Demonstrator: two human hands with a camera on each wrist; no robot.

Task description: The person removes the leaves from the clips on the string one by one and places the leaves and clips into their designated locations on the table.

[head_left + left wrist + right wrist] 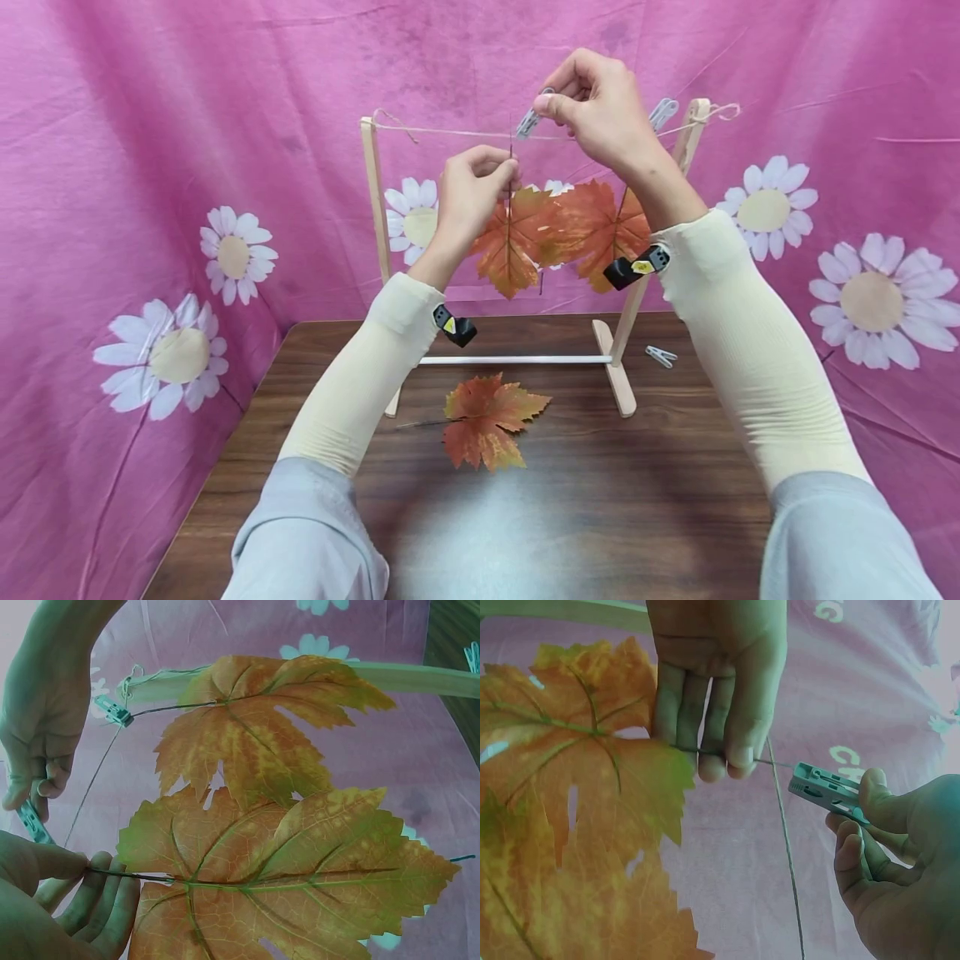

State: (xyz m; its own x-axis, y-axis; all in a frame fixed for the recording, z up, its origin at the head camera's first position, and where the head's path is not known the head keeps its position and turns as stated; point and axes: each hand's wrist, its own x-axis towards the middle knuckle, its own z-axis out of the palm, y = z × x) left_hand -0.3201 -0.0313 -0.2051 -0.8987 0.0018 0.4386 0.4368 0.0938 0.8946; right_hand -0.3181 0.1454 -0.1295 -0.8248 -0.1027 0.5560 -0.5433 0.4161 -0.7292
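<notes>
My left hand [476,187] pinches the thin stem of an orange maple leaf [512,246], which hangs below the fingers with its stem tip rising past the string [450,132]. Just above the string, my right hand [603,108] holds a grey clothespin [826,787] between thumb and fingers. In the right wrist view the clothespin's tip is close to the stem's end; whether they touch I cannot tell. A second maple leaf [255,727] hangs to the right, its stem held on the string by another clothespin [114,711].
The string is tied between two posts of a wooden stand [375,192] with a white crossbar [517,360]. A third maple leaf [491,421] lies on the brown table [600,508] in front. A loose clothespin [662,357] lies right of the stand's foot.
</notes>
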